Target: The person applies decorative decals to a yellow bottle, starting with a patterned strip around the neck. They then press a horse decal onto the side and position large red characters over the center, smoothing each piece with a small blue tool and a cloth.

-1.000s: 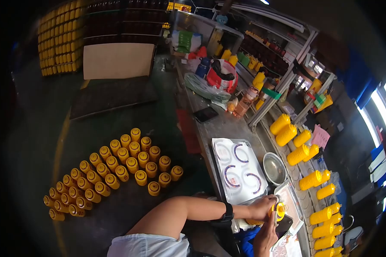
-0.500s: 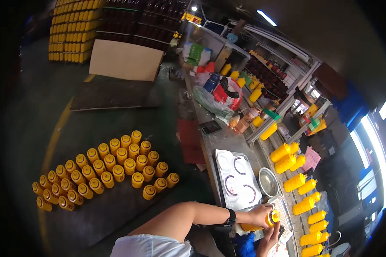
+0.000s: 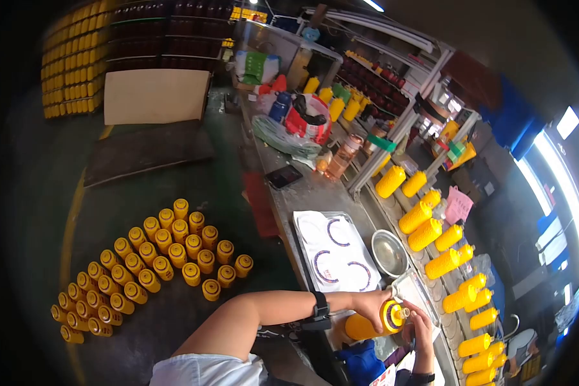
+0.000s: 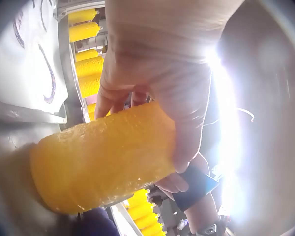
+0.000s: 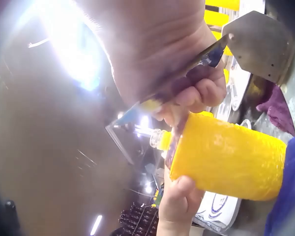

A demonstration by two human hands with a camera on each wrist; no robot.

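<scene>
Left hand (image 3: 370, 305) grips a tilted yellow bottle (image 3: 361, 327), likely stiff, breakable glass best held round its body, nearer than the metal bowl (image 3: 390, 254); right hand (image 3: 421, 325) pinches a flat tool (image 4: 194, 188).

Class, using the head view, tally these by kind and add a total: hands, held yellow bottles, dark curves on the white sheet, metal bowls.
Hands (left hand, right hand): 2
Held bottle: 1
Dark curves: 3
Bowl: 1
Total: 7
</scene>
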